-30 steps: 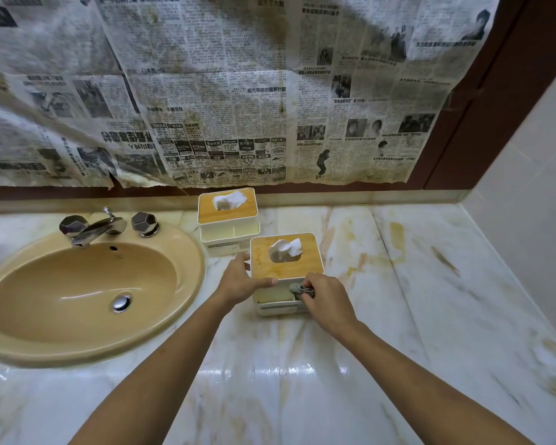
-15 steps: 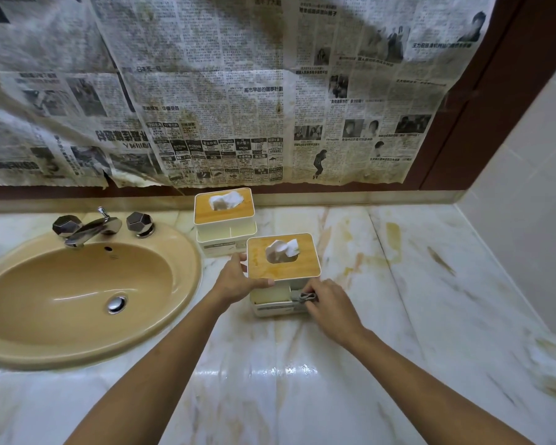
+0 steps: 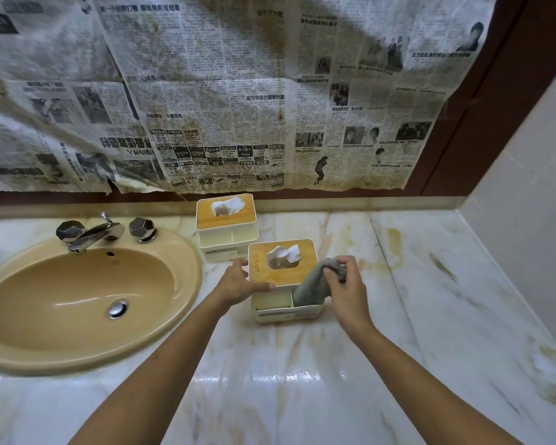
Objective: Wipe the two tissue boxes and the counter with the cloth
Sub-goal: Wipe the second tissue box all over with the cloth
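Pinching the grey cloth (image 3: 312, 284) with your right hand (image 3: 347, 293), its tail in a compartment of the near tissue box (image 3: 286, 314), your left hand (image 3: 238, 282) gripping that box's left edge.

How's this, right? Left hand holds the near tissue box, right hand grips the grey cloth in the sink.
Wrong. Head view: the right hand grips the grey cloth with its lower end in the front right compartment of the near tissue box, not the sink. The left hand holds that box.
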`<state>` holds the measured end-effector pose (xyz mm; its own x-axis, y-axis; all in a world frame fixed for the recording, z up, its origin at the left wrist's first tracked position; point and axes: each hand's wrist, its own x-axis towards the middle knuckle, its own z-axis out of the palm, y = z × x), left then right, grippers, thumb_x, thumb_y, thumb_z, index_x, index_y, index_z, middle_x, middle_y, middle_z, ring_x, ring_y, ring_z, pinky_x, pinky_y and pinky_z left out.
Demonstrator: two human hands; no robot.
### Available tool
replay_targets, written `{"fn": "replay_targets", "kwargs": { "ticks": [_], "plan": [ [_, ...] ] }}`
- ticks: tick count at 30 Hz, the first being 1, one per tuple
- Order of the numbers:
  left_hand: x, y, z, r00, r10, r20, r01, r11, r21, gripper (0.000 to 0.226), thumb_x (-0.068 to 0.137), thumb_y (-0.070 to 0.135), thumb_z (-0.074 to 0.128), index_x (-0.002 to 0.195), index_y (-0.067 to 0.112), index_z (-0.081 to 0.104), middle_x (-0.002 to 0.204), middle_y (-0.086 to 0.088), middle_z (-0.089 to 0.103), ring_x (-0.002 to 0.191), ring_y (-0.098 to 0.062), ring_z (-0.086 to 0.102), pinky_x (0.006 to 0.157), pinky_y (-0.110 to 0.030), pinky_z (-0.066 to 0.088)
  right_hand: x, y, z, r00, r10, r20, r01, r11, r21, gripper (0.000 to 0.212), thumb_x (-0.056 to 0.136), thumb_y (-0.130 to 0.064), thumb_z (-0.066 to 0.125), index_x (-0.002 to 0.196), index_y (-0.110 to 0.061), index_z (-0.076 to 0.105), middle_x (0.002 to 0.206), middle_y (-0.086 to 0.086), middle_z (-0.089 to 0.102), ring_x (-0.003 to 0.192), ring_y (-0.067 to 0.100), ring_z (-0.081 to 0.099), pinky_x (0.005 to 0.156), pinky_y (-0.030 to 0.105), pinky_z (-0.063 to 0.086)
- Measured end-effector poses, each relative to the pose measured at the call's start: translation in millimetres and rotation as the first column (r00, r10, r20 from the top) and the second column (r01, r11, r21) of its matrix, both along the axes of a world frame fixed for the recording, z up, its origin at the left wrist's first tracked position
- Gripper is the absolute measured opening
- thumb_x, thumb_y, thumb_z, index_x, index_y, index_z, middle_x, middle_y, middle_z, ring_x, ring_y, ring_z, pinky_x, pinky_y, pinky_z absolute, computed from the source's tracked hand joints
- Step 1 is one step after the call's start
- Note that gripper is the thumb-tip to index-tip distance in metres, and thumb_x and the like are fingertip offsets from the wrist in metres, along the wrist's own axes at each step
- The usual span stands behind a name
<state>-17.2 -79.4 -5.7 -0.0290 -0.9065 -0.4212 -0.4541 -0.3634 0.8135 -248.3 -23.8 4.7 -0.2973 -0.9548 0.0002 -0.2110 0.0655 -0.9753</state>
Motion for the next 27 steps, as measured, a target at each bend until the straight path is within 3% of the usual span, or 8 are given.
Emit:
{"fn": "replay_targets", "kwargs": {
  "ticks": [3,7,10,15,18,21,24,27],
  "plan": [
    [-1,-3,4,1.000,-0.009,-0.003,0.009,1.000,-0.011,0.091,0.061,0.033,0.093,0.134,0.016,0.041,0.118,-0.003,0.055,0.107,-0.018,0.057,0.071,-0.021,0.047,-10,-9,17,0.993,-0.047,0.110,0.052,0.998,-0.042,0.019,0.099,-0.016,0.050,0.105,-0.033,0.045,0.101,-0.004,0.061,0.093,0.017,0.062,0.074,0.047,0.060],
    [-3,-8,3,0.999,-0.033,0.034,0.034,0.999,-0.012,0.083,0.067,0.023,0.090,0.134,0.015,0.041,0.114,-0.002,0.054,0.102,-0.017,0.054,0.065,-0.017,0.044,-14,-22,42,0.992,-0.108,0.059,0.119,0.964,-0.237,0.021,0.098,-0.010,0.052,0.106,-0.028,0.046,0.104,-0.001,0.060,0.096,0.014,0.061,0.076,0.036,0.058],
    [-1,-9,4,0.997,-0.042,0.059,0.043,0.999,-0.020,0.087,0.066,0.026,0.091,0.136,0.015,0.040,0.113,-0.001,0.054,0.105,-0.019,0.054,0.075,-0.024,0.044,-12,-22,41,0.982,0.029,-0.187,-0.084,0.952,-0.293,0.027,0.090,0.001,0.056,0.103,-0.022,0.049,0.108,-0.002,0.059,0.096,0.004,0.058,0.079,0.019,0.048],
    [1,-12,7,0.984,-0.087,0.157,0.103,0.990,-0.093,0.084,0.061,0.032,0.093,0.131,0.016,0.050,0.118,0.000,0.060,0.109,-0.018,0.056,0.078,-0.025,0.044,-17,-7,-5,0.645,0.411,-0.644,-0.452,0.885,0.112,0.037,0.086,-0.011,0.059,0.121,-0.018,0.050,0.116,-0.005,0.051,0.119,0.013,0.044,0.092,0.029,0.046],
    [-1,-18,12,0.974,-0.141,0.178,0.157,0.984,-0.081,0.072,0.062,0.028,0.093,0.122,0.017,0.055,0.112,0.002,0.061,0.101,-0.016,0.056,0.071,-0.019,0.043,-20,-6,-9,0.645,0.402,-0.650,-0.448,0.888,0.105,0.053,0.085,-0.008,0.058,0.135,-0.022,0.047,0.128,-0.003,0.046,0.120,0.010,0.045,0.097,0.031,0.047],
    [-6,-20,19,0.967,-0.167,0.191,0.181,0.982,-0.060,0.065,0.058,0.028,0.095,0.111,0.022,0.059,0.105,0.004,0.063,0.097,-0.016,0.058,0.072,-0.017,0.048,-20,-10,-12,0.511,0.398,-0.762,-0.521,0.848,0.093,0.055,0.086,-0.006,0.062,0.140,-0.015,0.049,0.144,0.000,0.049,0.132,0.016,0.037,0.110,0.033,0.039],
    [-8,-22,8,0.962,-0.118,0.246,0.149,0.983,-0.111,0.103,0.029,0.067,0.091,0.118,0.028,0.058,0.114,0.003,0.063,0.107,-0.019,0.059,0.088,-0.039,0.056,-21,-13,-21,0.425,0.338,-0.840,-0.532,0.844,0.071,0.053,0.082,-0.008,0.069,0.133,-0.011,0.058,0.143,0.005,0.052,0.130,0.024,0.039,0.110,0.037,0.040],
    [-8,-23,3,0.970,-0.105,0.217,0.138,0.980,-0.140,0.108,0.024,0.065,0.092,0.119,0.027,0.058,0.112,0.004,0.066,0.105,-0.018,0.062,0.088,-0.042,0.057,-24,-23,-21,0.332,0.294,-0.896,-0.520,0.850,0.087,0.050,0.078,-0.016,0.072,0.128,-0.016,0.064,0.135,0.002,0.060,0.126,0.031,0.048,0.103,0.041,0.047]
  ]
}}
